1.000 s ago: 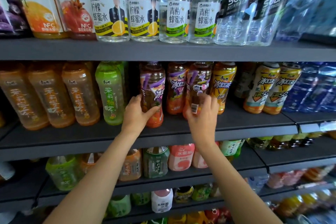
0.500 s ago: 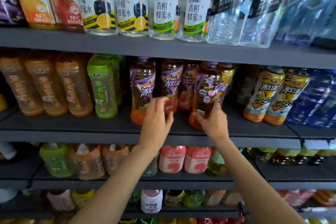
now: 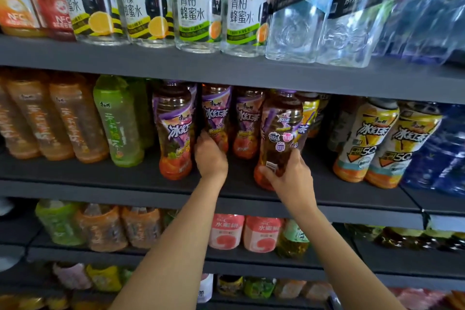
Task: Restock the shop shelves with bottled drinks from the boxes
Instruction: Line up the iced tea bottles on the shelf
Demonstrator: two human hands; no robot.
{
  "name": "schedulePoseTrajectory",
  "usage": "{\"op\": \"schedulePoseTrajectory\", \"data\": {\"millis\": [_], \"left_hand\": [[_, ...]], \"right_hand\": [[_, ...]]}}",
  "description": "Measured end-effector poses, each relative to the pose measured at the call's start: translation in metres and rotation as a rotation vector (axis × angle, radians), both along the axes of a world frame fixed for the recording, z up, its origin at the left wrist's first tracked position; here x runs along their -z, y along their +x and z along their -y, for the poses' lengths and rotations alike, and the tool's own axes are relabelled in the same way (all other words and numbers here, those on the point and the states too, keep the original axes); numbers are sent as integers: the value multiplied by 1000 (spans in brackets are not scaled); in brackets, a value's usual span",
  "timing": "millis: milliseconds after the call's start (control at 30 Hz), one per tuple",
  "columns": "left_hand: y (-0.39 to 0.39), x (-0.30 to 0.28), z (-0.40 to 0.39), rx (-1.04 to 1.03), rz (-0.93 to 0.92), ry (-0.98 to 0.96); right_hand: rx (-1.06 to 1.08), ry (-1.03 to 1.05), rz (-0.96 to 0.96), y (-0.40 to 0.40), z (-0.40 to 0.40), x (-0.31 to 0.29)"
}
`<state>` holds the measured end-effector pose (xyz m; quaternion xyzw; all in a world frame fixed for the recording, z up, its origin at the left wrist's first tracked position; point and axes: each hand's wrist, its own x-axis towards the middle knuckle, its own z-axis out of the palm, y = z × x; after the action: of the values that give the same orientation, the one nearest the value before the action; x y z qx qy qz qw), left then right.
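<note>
Iced-tea bottle (image 3: 280,133), purple label, amber liquid, stands tilted at the front of the dark middle shelf (image 3: 125,184), base near the edge. Right hand (image 3: 289,173) wraps its lower body, fingers closed round it. Left hand (image 3: 210,156) reaches between two more purple-label bottles (image 3: 176,128), fingers curled against the rear one; grip unclear. Yellow-label iced teas (image 3: 364,138) stand to the right, green tea bottle (image 3: 120,121) to the left.
</note>
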<state>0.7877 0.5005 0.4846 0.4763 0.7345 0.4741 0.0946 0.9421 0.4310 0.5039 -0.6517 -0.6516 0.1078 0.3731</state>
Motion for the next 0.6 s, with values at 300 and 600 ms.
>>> {"op": "schedulePoseTrajectory", "data": {"millis": [300, 600], "left_hand": [[0, 2, -30, 30, 43, 32], [-6, 2, -22, 127, -9, 27]], "right_hand": [[2, 16, -12, -1, -1, 0], [34, 9, 1, -13, 0, 2]]}}
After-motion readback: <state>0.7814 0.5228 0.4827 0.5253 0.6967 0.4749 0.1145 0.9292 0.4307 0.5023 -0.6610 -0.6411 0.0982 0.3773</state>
